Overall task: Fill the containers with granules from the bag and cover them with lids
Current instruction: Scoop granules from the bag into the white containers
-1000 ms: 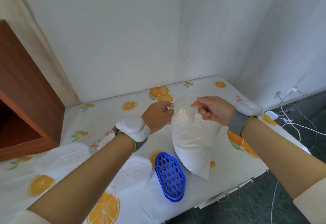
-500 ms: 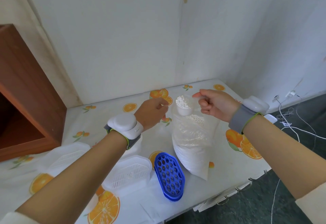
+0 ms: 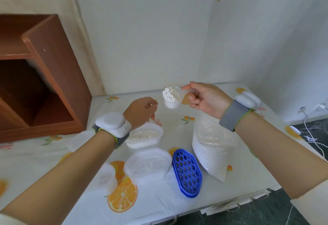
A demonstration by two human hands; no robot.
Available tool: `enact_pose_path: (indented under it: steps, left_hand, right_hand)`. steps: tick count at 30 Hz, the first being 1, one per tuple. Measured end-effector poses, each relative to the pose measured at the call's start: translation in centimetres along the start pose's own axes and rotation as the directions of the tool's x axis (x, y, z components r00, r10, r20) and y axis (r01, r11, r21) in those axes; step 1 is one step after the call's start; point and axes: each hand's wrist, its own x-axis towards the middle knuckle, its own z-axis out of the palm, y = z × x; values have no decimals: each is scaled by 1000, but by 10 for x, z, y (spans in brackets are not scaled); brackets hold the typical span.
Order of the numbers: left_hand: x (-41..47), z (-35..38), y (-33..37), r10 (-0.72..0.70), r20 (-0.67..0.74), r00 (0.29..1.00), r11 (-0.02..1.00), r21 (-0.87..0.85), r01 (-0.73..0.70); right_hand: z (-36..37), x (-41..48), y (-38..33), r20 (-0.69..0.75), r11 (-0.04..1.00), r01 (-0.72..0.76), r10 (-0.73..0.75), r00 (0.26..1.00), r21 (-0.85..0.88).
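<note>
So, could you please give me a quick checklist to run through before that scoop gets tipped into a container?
1. Scoop loaded with granules: ok, heaped full.
2. Right hand grips the scoop handle: ok.
3. Scoop over the far container: not ok, it is held high, up and to the right of it.
4. Far container open, with room: ok, no lid, partly filled.
5. Left hand clear of the pour path: not ok, it hovers over that container's far rim.
6. Blue lid within reach: ok, on the table beside the bag.
</note>
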Motion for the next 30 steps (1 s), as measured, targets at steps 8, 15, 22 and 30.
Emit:
enact_pose_path:
  steps: [8, 15, 22, 30]
  left_hand:
    - [-25, -51, -85, -174, -151, 973, 983, 25, 180]
    - [-58, -85, -178, -361, -213, 908, 906, 151, 396]
    - [-67, -93, -229, -541, -225, 810, 795, 178, 580]
    - [-57, -84, -250, -579, -146, 802, 801, 86, 593]
  right_hand:
    - [80, 37, 42, 119, 993, -112, 116, 986, -38]
    - [154, 66, 95, 180, 965, -236, 254, 950, -115]
    - [198, 83, 126, 151, 935, -262, 302, 941, -237]
    - [242, 108, 157, 236, 811, -77, 257, 937, -580]
